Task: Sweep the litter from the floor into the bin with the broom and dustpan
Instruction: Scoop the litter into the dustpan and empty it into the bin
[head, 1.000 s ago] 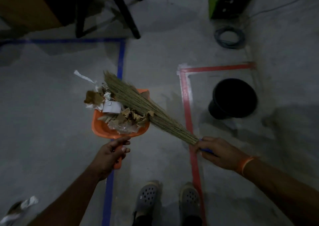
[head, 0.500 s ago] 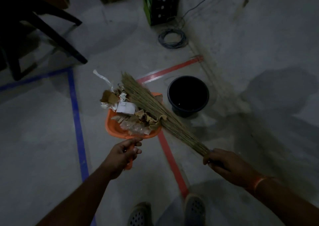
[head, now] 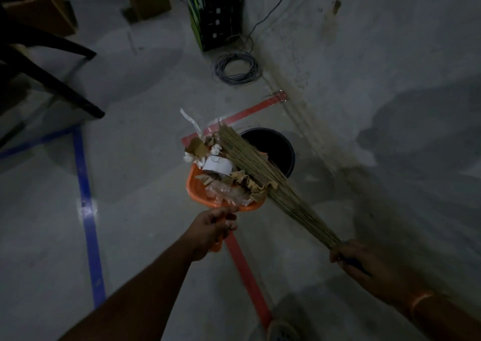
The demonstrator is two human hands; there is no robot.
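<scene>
Left hand clenched round the handle of the orange dustpan, arm extended — pan loaded with paper litter. Right hand grips the grass broom, bristles pressed on the litter. Pan's far edge overlaps the black bin rim; bare floor lies right.

- The left hand is curled round the dustpan handle, with its knuckles turned up.
- The left forearm runs bare from the lower left up to that hand.
- The right hand grips the broom at its bound end.
- The right forearm enters from the lower right, with an orange band at the wrist.
</scene>
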